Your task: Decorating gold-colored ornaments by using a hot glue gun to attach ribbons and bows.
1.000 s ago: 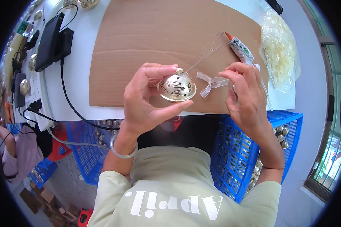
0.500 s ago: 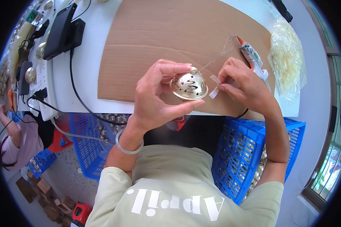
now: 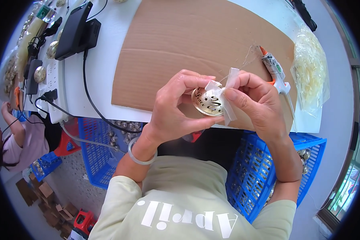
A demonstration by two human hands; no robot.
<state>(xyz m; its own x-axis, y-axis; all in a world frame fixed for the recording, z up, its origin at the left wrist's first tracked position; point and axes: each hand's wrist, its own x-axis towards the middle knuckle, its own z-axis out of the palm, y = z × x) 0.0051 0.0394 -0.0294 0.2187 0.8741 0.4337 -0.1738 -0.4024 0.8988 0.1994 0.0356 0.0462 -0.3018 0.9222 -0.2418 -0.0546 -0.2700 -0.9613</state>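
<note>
My left hand point(image 3: 174, 102) grips a gold bell ornament point(image 3: 204, 105) with dark cut-out shapes, thumb below and fingers above. Between the thumb and fingers of my right hand point(image 3: 256, 100) is a white ribbon bow point(image 3: 229, 98). The bow lies against the bell's right side, and its loops and tails cover part of the bell. Whether the bow is fixed to the bell I cannot tell. A glue gun point(image 3: 273, 66) with an orange tip rests beyond my right hand on the brown cardboard sheet point(image 3: 180, 44). Thin glue strings trail near its tip.
A bag of pale ribbon bows point(image 3: 310, 72) sits at the table's right. To the left are a power strip point(image 3: 57, 88), black adapters point(image 3: 78, 34) and cables. Blue baskets point(image 3: 250, 176) of bells flank me below the table edge. Another person point(image 3: 24, 136) sits at far left.
My right hand has brought the ribbon bow leftward and up against the bell. The bell has turned slightly in my left hand. The whole view has shifted a little.
</note>
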